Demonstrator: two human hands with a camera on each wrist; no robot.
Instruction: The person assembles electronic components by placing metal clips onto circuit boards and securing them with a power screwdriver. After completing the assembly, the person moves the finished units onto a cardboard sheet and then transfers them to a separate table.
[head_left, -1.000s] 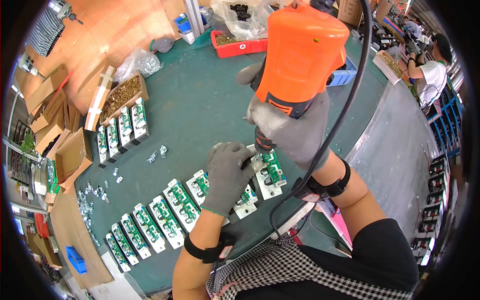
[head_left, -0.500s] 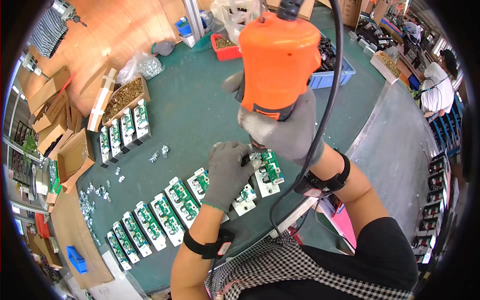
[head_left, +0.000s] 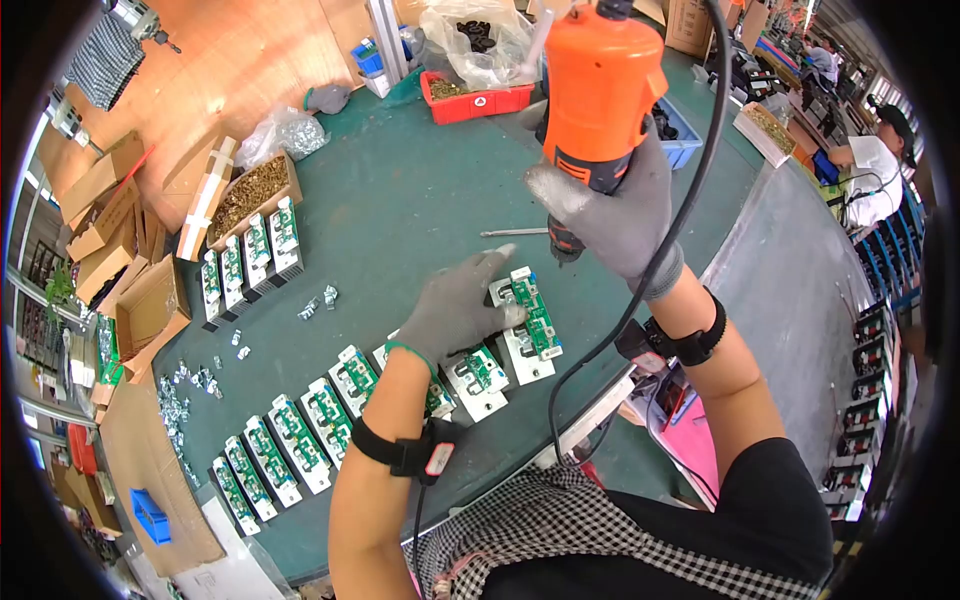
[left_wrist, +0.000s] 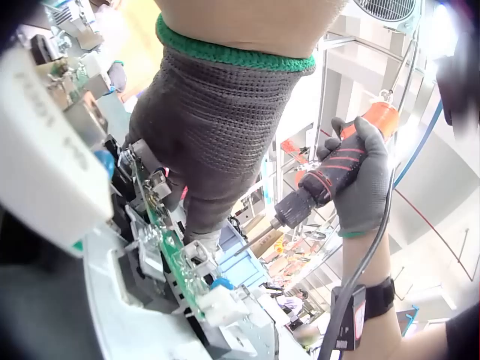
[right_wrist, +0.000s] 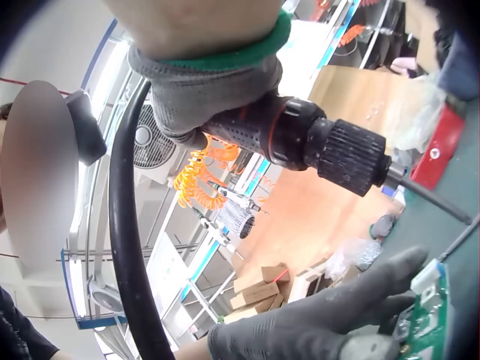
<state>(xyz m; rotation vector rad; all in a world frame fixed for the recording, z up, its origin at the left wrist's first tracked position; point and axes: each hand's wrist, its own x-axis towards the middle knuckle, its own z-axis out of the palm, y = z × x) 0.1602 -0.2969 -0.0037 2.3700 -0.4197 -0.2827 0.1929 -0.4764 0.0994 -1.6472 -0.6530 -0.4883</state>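
In the head view my gloved right hand (head_left: 625, 215) grips an orange power screwdriver (head_left: 600, 90) raised over the table. Its long bit (right_wrist: 431, 196) shows in the right wrist view, apart from the boards. My gloved left hand (head_left: 462, 305) lies at the right end of a row, index finger stretched out and thumb touching a green circuit board (head_left: 535, 310) on a pale metal base. Beneath that hand's wrist sits another circuit board (head_left: 482, 370), partly covered. A thin metal rod (head_left: 510, 233) lies beyond the fingers.
Several more board assemblies (head_left: 295, 430) line up to the left. Loose metal clips (head_left: 175, 410) and a box of brass-coloured parts (head_left: 295, 185) lie farther left. A red bin (head_left: 500, 103) and a blue bin (head_left: 685, 150) stand at the back. A black cable (head_left: 640, 310) hangs by the right arm.
My right hand has lifted the power screwdriver up and right, away from the board. My left hand's fingers have spread, uncovering more of the boards at the right end.
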